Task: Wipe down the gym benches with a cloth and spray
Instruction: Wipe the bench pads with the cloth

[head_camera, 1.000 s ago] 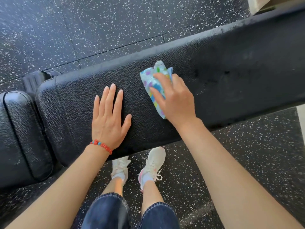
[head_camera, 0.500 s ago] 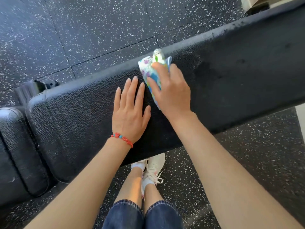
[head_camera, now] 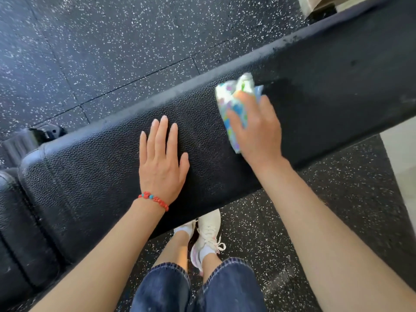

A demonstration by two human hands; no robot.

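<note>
A long black padded gym bench [head_camera: 90, 172] runs diagonally from lower left to upper right. My left hand [head_camera: 161, 163] lies flat on its pad with straight fingers, a red bead bracelet on the wrist. My right hand [head_camera: 258, 129] presses a folded, brightly patterned cloth [head_camera: 231, 102] onto the pad, to the right of the left hand; its fingers curl over the cloth, which is partly hidden under the palm. The hand and cloth are motion-blurred. No spray bottle is in view.
A second black pad [head_camera: 13, 244] adjoins the bench at the far left, with a metal bracket [head_camera: 48, 131] behind it. Speckled black rubber floor [head_camera: 112, 52] surrounds the bench. My legs and white shoes [head_camera: 209, 233] stand below the bench's near edge. A pale surface [head_camera: 403, 158] shows at right.
My right hand has slid the cloth to the right along the pad, away from my left hand. The left hand stays flat on the bench.
</note>
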